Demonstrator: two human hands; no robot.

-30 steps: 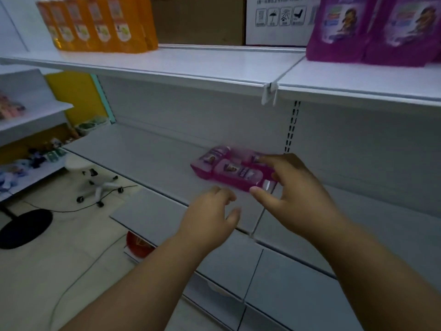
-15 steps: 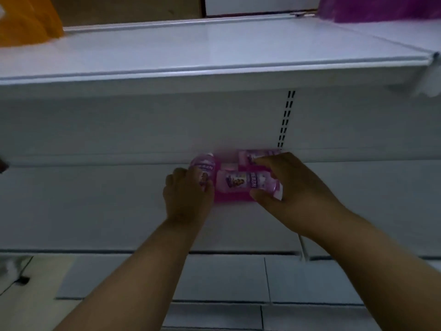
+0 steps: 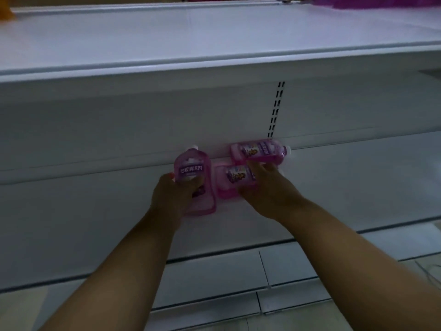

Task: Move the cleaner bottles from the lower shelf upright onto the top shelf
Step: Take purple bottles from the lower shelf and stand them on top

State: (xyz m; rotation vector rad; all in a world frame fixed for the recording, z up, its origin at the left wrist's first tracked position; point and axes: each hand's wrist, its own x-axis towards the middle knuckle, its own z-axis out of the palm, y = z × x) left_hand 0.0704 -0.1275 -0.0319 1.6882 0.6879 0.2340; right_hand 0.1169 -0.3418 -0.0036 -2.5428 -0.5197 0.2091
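Note:
Three pink cleaner bottles are on the lower shelf [image 3: 95,211]. My left hand [image 3: 171,197] grips the left bottle [image 3: 193,170], tilted up with its cap pointing away from me. My right hand [image 3: 265,187] grips the middle bottle [image 3: 232,180], which lies on its side. The third bottle [image 3: 259,151] lies on its side against the back panel, just beyond my right fingers. The white top shelf [image 3: 214,37] runs across the upper part of the view.
An orange product [image 3: 4,10] shows at the top shelf's far left and purple pouches [image 3: 381,2] at its far right. A slotted upright [image 3: 276,108] runs down the back panel. Lower shelves [image 3: 214,278] lie below my arms.
My left hand has closed round the left bottle and lifted it off the others. My right hand has come down onto the middle bottle. The view has swung to face the shelves.

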